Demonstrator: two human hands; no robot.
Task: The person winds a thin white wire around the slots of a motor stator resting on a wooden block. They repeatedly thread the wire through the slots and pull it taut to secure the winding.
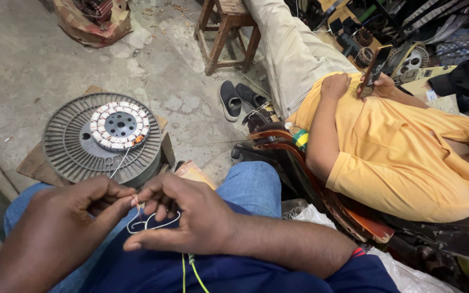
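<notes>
Matt grey ribbed metal disc (74, 144), rough concrete floor (23, 59)

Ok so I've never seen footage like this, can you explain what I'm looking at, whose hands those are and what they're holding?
There is one picture, taken by a camera worn on a person's head, looking down at their own lap and hands. No machine is involved. The left hand and right hand meet over the lap, pinching a thin white wire between the fingers. The wire runs up to a round grey finned disc with a ring of wound coils, sitting on a wooden block on the concrete floor. Yellow-green wires hang below the right hand. To the right, another person in a yellow shirt reclines in a chair. A wooden stool and dark shoes stand beyond.
</notes>
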